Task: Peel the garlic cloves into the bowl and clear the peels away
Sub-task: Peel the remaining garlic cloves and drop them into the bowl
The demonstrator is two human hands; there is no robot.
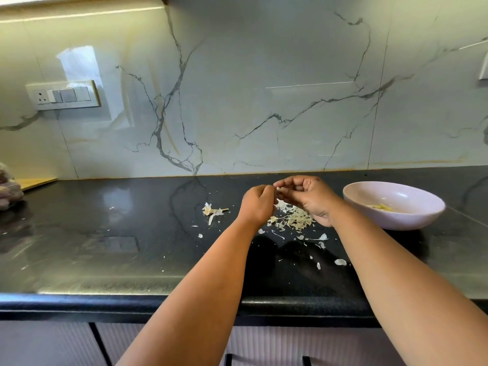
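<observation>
Right hand (307, 195) pinching garlic clove (279, 190), left hand (257, 204) picking at skin above peel pile (293, 220). Risk: slippery clove drops into peels, missing bowl (422, 220).

Tabletop (105, 233): dark polished stone, glossy and speckled, mirroring the wall veins; front edge rounded, slightly duller. Backsplash (264, 101): pale marble-look slabs with grey veining, smooth, high gloss, glare patches. Bowl (412, 217): pale lilac ceramic-looking glaze, smooth, shiny highlight inside. Garlic peels (293, 220): thin, papery, dry, matt, off-white to tan flakes. Garlic root stub (211, 210): fibrous, rough, papery. Switch plate (63, 95): plastic, smooth, satin sheen. Board (37, 183) at far left: light wood, matt. Cabinet fronts (52, 344): ribbed, matt, greyish lilac.
</observation>
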